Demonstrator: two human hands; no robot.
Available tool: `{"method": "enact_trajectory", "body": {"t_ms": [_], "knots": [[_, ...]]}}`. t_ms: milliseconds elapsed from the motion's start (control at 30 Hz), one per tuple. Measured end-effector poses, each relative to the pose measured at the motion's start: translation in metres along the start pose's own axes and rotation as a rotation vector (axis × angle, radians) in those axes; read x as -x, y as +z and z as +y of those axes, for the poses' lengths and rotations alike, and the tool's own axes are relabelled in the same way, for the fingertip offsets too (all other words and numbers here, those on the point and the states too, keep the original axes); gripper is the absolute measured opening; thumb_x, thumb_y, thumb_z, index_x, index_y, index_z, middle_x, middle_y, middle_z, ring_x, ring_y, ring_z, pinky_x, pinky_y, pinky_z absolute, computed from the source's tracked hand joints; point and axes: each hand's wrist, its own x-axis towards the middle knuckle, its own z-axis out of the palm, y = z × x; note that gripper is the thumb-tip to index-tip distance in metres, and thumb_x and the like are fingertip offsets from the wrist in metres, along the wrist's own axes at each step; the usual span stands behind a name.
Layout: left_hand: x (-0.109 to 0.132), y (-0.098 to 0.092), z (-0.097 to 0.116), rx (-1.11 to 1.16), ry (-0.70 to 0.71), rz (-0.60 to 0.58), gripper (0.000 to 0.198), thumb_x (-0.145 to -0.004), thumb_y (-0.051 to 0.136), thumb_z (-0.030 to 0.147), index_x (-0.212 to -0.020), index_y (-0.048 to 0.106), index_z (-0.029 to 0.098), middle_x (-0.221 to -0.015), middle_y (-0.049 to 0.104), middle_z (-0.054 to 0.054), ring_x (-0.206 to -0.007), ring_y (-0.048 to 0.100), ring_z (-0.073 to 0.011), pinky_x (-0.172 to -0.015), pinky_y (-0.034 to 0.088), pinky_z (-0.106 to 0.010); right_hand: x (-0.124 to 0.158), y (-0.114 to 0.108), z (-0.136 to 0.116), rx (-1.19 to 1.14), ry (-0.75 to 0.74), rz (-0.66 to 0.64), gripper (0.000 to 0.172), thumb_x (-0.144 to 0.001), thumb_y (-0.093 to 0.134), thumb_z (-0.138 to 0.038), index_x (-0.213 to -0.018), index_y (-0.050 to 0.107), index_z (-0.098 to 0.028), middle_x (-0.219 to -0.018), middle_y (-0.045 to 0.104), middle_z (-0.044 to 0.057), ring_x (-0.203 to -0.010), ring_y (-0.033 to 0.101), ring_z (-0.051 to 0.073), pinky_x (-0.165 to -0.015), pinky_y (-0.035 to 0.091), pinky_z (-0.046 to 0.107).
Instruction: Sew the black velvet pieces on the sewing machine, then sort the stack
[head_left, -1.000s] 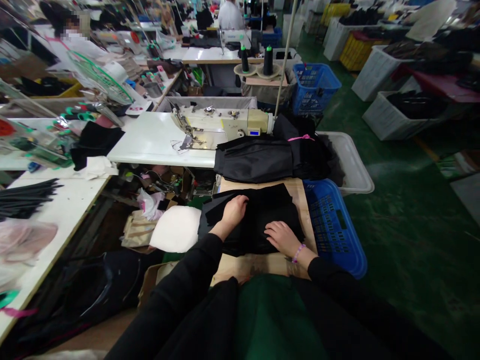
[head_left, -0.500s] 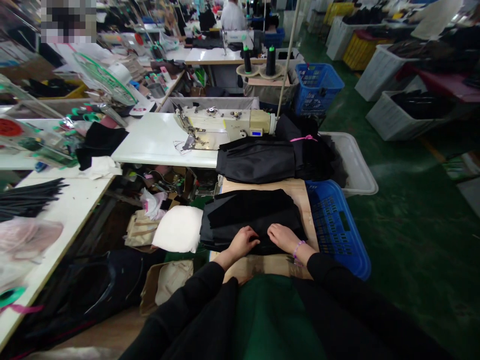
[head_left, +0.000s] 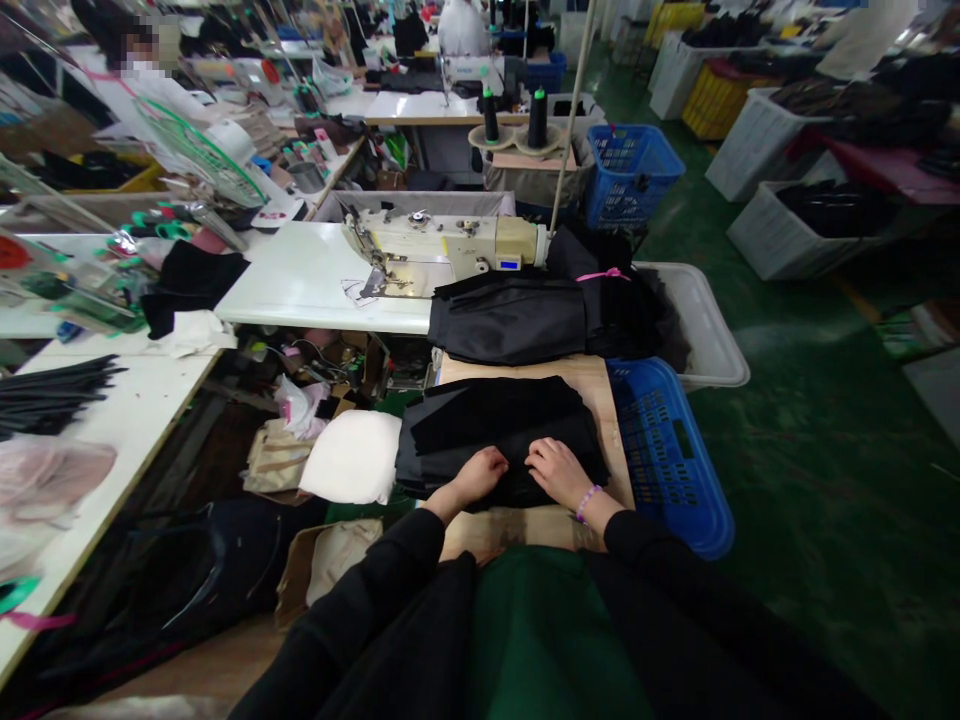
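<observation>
A stack of black fabric pieces (head_left: 480, 415) lies across a light wooden board in front of my body. My left hand (head_left: 481, 474) rests at the near side of the stack, its fingers curled and closed on the black fabric. A short gap to the right, my right hand (head_left: 559, 470) bends its fingers down onto the same fabric and grips it; a purple bead bracelet circles that wrist. The fingertips of both hands are partly hidden against the dark cloth. Behind this stack sits a second black fabric bundle (head_left: 510, 318), beside a pink tie (head_left: 602, 274).
A sewing machine (head_left: 442, 245) stands on the white table (head_left: 300, 280) beyond the bundle. To the right are a blue basket (head_left: 697, 490) and a pale plastic bin (head_left: 724, 340). A white cushion-like pad (head_left: 352, 458) adjoins the stack's left end. Another person (head_left: 161, 95) is at far left.
My right hand has shifted slightly left, its fingers now a little more spread over the cloth. My left hand has moved slightly left and up. The stack stays put.
</observation>
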Motion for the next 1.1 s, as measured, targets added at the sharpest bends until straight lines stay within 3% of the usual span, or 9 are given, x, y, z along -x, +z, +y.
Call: {"method": "enact_trajectory", "body": {"t_ms": [167,333,467,600,700,833,900,1033,1100], "knots": [[-0.009,-0.003,0.002,-0.039,-0.108,0.124,0.022,-0.089,0.047,0.016,-0.08,0.067,0.017,-0.077,0.068,-0.005,-0.073,0.064,-0.0179,-0.074,0.05,-0.029,-0.001,0.006,0.0,0.053,-0.08,-0.014,0.02,-0.091,0.055,-0.006,-0.078,0.064,-0.018,-0.09,0.064,0.007,-0.086,0.053,0.021,-0.077,0.04,0.034],[-0.011,-0.024,0.011,-0.095,-0.091,0.324,0.031,-0.096,0.031,0.015,-0.108,0.06,0.017,-0.101,0.067,-0.01,-0.091,0.064,-0.0203,-0.082,0.05,-0.034,0.008,0.013,0.002,0.053,-0.093,-0.007,0.019,-0.094,0.052,-0.009,-0.082,0.063,-0.018,-0.081,0.065,0.005,-0.081,0.057,0.019,-0.076,0.04,0.032],[0.002,-0.03,0.02,-0.122,0.112,0.205,0.027,-0.088,0.044,0.01,-0.097,0.066,0.022,-0.095,0.067,-0.004,-0.088,0.063,-0.0174,-0.083,0.05,-0.03,0.008,0.015,0.005,0.046,-0.032,0.043,0.017,-0.098,0.048,-0.013,-0.09,0.062,-0.018,-0.078,0.066,0.004,-0.073,0.059,0.017,-0.071,0.04,0.03],[0.01,-0.023,0.024,-0.319,0.325,0.069,0.02,-0.084,0.061,0.023,-0.102,0.07,0.02,-0.095,0.067,-0.007,-0.09,0.064,-0.0223,-0.083,0.052,-0.034,0.001,0.01,0.006,0.029,0.014,0.105,0.019,-0.1,0.045,-0.015,-0.093,0.062,-0.019,-0.079,0.066,0.004,-0.075,0.061,0.018,-0.072,0.041,0.031],[0.007,-0.025,0.026,-0.481,0.406,0.078,0.026,-0.088,0.053,0.014,-0.109,0.068,0.017,-0.093,0.068,-0.009,-0.088,0.064,-0.0223,-0.082,0.052,-0.036,0.0,0.004,0.001,0.016,0.063,0.155,0.019,-0.1,0.043,-0.015,-0.101,0.062,-0.018,-0.093,0.068,0.008,-0.088,0.062,0.02,-0.082,0.043,0.034],[-0.011,-0.046,0.028,-0.519,0.458,0.173,0.045,-0.088,0.043,0.005,-0.127,0.059,0.019,-0.111,0.066,-0.01,-0.099,0.063,-0.0223,-0.088,0.051,-0.037,0.007,-0.004,-0.006,0.004,0.105,0.17,0.022,-0.096,0.045,-0.012,-0.11,0.061,-0.015,-0.114,0.064,0.015,-0.11,0.054,0.027,-0.099,0.038,0.046],[-0.023,-0.057,0.027,-0.493,0.359,0.231,0.051,-0.089,0.039,0.005,-0.136,0.051,0.021,-0.114,0.065,-0.01,-0.098,0.064,-0.0212,-0.088,0.051,-0.035,0.01,-0.006,-0.005,-0.019,0.056,0.108,0.021,-0.09,0.051,-0.01,-0.106,0.063,-0.017,-0.11,0.065,0.013,-0.107,0.055,0.026,-0.098,0.04,0.044],[-0.039,-0.063,0.025,-0.494,-0.118,0.409,0.056,-0.087,0.044,0.007,-0.143,0.041,0.012,-0.117,0.06,-0.019,-0.102,0.062,-0.0287,-0.087,0.051,-0.04,0.011,-0.007,0.005,-0.056,-0.053,-0.057,0.02,-0.081,0.062,-0.01,-0.099,0.067,-0.019,-0.105,0.067,0.008,-0.103,0.058,0.023,-0.094,0.045,0.04],[-0.037,-0.055,0.024,-0.485,-0.165,0.474,0.059,-0.085,0.049,0.006,-0.143,0.041,0.01,-0.126,0.055,-0.023,-0.115,0.055,-0.0336,-0.095,0.046,-0.047,0.01,-0.006,0.009,-0.058,-0.066,-0.125,0.013,-0.083,0.061,-0.011,-0.092,0.068,-0.019,-0.096,0.069,0.007,-0.095,0.061,0.022,-0.088,0.047,0.037]]}}
